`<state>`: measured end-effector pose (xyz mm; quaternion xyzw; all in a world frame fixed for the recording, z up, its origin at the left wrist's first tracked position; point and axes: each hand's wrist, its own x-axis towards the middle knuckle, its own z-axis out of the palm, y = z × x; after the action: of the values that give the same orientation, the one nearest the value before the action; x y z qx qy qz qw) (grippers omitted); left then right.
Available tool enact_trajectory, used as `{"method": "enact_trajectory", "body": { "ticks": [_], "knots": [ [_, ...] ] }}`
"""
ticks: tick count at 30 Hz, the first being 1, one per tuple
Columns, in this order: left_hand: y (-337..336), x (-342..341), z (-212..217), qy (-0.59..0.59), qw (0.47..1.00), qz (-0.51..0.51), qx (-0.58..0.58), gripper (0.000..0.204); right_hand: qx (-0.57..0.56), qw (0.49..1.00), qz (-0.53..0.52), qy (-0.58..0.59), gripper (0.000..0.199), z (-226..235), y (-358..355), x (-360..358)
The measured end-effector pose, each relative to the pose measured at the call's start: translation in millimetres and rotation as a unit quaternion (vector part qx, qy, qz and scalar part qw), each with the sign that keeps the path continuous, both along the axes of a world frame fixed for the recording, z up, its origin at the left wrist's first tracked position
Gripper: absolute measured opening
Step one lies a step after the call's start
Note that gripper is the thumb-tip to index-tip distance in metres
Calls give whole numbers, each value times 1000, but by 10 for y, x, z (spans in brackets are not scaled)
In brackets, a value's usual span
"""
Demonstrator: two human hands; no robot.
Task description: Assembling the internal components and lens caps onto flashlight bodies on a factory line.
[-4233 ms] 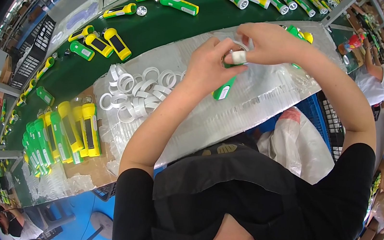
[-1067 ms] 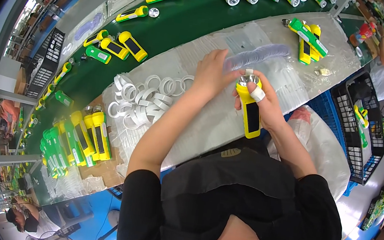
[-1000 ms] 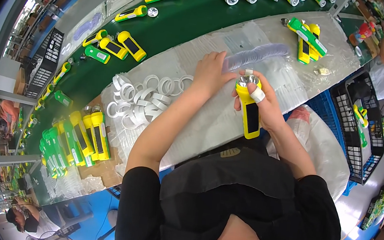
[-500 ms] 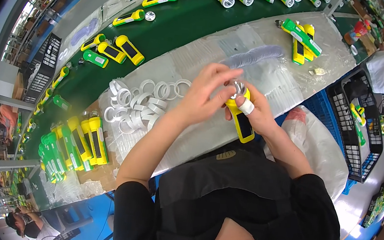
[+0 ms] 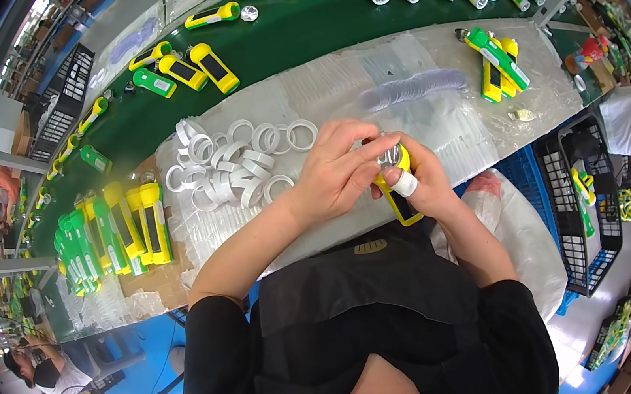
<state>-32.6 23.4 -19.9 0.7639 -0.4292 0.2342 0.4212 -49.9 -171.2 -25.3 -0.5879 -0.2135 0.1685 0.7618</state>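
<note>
A yellow flashlight (image 5: 407, 211) with a dark panel is in my right hand (image 5: 427, 186), its head end up between both hands. The right thumb wears a white wrap and presses beside the shiny reflector (image 5: 391, 156) at that end. My left hand (image 5: 339, 167) is closed at the reflector's other side, its fingertips against the rim. Fingers partly hide the head. Left of my left hand lies a loose pile of white rings (image 5: 257, 170). Beyond my hands a row of clear lens discs (image 5: 413, 90) rests on the plastic-covered worktop (image 5: 322, 86).
Several flashlights lie on the green conveyor belt (image 5: 297, 35) beyond the worktop. More yellow and green flashlights (image 5: 156, 228) stand bunched at the left. A small flashlight pile (image 5: 500, 66) lies at far right, near a black crate (image 5: 589, 269) and a white bag (image 5: 523, 252).
My left fingers have come down and closed on the reflector rim, where before they were spread above it. The flashlight stays in my right hand.
</note>
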Motion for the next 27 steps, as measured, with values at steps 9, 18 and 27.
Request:
{"method": "enact_trajectory", "body": {
  "ticks": [9,18,27],
  "knots": [
    [91,-72,-83,-7,999,45,-12,33,0,999,21,24,47,4,201,13],
    [185,-41,-58,11,997,65,-34,37,26,997,45,51,42,-30,331,178],
    [798,311,-142,147,911,173,346,63,13,997,-31,-74,51,-16,451,475]
  ]
}}
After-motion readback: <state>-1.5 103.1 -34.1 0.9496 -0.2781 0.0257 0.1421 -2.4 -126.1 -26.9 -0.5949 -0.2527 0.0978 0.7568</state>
